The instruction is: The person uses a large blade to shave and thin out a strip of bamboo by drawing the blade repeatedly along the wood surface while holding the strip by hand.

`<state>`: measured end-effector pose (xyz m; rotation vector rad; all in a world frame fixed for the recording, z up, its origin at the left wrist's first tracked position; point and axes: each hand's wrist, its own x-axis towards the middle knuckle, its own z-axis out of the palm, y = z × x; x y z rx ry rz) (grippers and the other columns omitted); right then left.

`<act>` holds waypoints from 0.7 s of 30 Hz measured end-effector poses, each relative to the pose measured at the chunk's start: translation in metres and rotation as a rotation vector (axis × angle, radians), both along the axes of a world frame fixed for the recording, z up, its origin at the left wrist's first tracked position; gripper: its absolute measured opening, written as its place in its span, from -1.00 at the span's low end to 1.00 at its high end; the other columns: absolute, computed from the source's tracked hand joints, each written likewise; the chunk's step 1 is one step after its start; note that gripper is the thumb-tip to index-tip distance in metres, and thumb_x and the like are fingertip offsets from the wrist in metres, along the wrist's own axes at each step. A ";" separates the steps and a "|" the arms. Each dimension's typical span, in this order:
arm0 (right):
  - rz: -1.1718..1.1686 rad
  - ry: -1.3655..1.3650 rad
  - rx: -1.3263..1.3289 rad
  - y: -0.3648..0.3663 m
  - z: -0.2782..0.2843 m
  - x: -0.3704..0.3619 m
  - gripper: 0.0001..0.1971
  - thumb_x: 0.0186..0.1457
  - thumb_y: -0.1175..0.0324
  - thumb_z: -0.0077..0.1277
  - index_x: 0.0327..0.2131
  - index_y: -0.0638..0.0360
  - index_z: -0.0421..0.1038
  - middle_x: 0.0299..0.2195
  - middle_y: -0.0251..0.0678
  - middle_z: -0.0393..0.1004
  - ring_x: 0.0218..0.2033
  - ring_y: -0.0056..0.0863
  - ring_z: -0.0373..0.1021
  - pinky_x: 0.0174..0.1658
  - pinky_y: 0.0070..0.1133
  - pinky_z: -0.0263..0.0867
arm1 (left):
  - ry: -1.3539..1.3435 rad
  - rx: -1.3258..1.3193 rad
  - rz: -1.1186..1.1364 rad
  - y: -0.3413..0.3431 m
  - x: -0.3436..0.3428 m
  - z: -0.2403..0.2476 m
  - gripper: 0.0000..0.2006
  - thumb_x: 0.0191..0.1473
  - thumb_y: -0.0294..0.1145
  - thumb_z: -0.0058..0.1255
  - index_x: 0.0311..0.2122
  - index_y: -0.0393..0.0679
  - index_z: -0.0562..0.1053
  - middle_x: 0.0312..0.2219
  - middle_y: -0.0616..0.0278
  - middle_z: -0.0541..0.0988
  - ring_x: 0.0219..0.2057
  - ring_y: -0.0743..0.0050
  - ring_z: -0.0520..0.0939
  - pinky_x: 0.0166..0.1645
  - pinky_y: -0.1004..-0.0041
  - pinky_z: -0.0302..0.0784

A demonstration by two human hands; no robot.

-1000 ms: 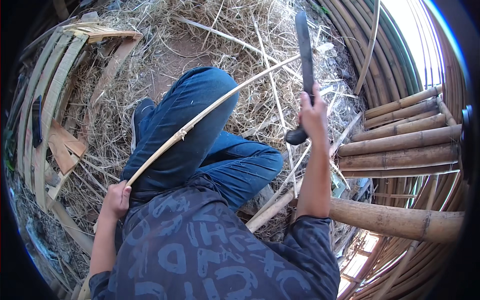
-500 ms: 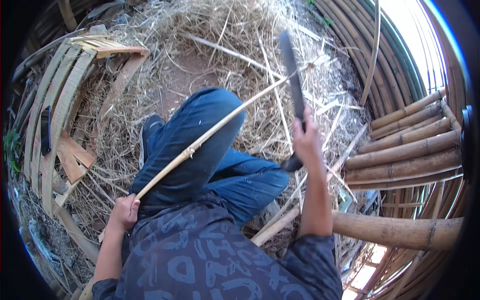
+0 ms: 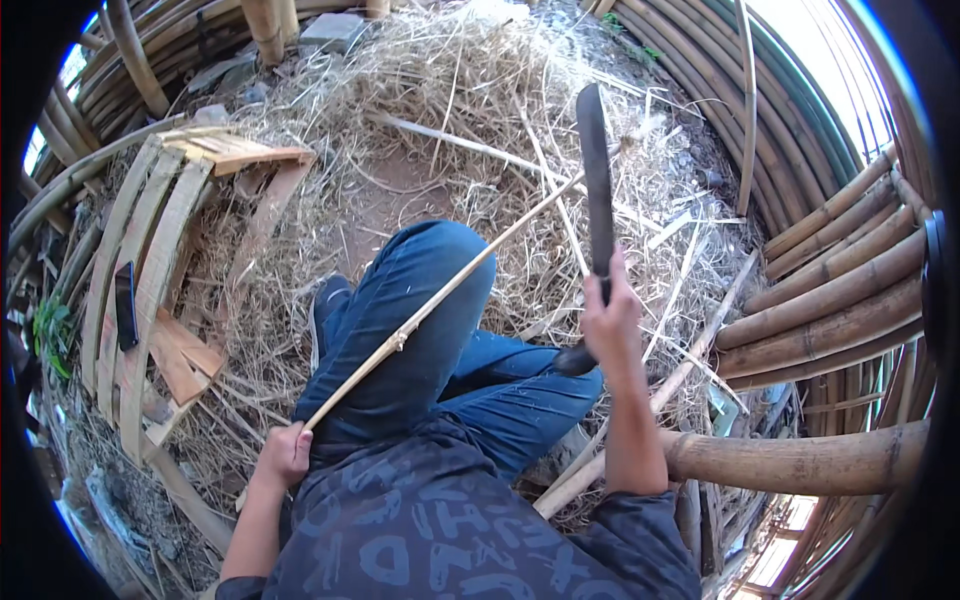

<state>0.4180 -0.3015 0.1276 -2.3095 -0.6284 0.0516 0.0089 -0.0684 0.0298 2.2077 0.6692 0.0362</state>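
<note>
A long, thin bamboo strip (image 3: 445, 290) with a knobby node slants across my raised knee. Its near end is gripped by my left hand (image 3: 286, 456) beside my hip, with the thumb lying along it. My right hand (image 3: 612, 318) is wrapped round the dark handle of a machete (image 3: 596, 170), whose blade points up and away from me. In the picture, the strip's far end meets the left edge of the blade; whether they touch I cannot tell. My fingers hide part of the handle, and its butt shows below them.
Pale shavings (image 3: 480, 70) and loose strips cover the ground ahead. A slatted wooden crate (image 3: 150, 250) with a phone (image 3: 126, 305) on it lies at the left. Stacked bamboo poles (image 3: 840, 310) stand at the right, and one thick pole (image 3: 790, 462) runs beside my right elbow.
The whole view has shifted, so most things sit lower and further right. The machete blade has come more upright against the strip's far end. Both hands keep their holds.
</note>
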 end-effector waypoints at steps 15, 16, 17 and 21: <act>-0.012 0.208 -0.015 -0.011 0.021 -0.013 -0.45 0.12 0.45 -0.05 0.19 0.29 0.14 -0.61 -0.28 0.42 -0.64 -0.60 0.30 -0.53 -0.56 0.27 | 0.003 0.099 0.031 -0.004 -0.004 0.004 -0.66 0.17 -0.28 -0.23 -0.58 -0.27 0.32 -0.67 -0.22 0.39 -0.56 -0.34 0.45 -0.49 0.02 0.31; -0.035 0.221 -0.058 -0.004 0.017 -0.024 -0.45 0.11 0.45 -0.05 0.19 0.30 0.13 -0.54 -0.20 0.47 -0.57 -0.51 0.38 -0.45 -0.52 0.31 | 0.052 0.084 0.037 -0.005 -0.003 0.007 -0.66 0.17 -0.26 -0.23 -0.57 -0.27 0.32 -0.67 -0.22 0.39 -0.56 -0.35 0.45 -0.49 0.01 0.30; -0.049 0.223 -0.101 0.006 0.013 -0.038 -0.44 0.11 0.46 -0.04 0.19 0.31 0.12 -0.47 -0.12 0.52 -0.50 -0.42 0.45 -0.38 -0.49 0.36 | 0.057 0.047 0.059 -0.007 0.000 0.008 -0.65 0.16 -0.24 -0.22 -0.57 -0.27 0.32 -0.68 -0.22 0.39 -0.56 -0.34 0.45 -0.49 0.01 0.30; 0.438 0.288 -0.096 0.008 0.023 -0.081 -0.47 0.07 0.45 0.02 0.13 0.39 0.19 -0.03 0.19 0.38 0.01 -0.16 0.40 0.01 -0.47 0.29 | 0.043 0.051 0.062 -0.006 0.002 0.012 -0.66 0.15 -0.23 -0.20 -0.57 -0.26 0.33 -0.69 -0.19 0.39 -0.57 -0.31 0.45 -0.49 0.01 0.31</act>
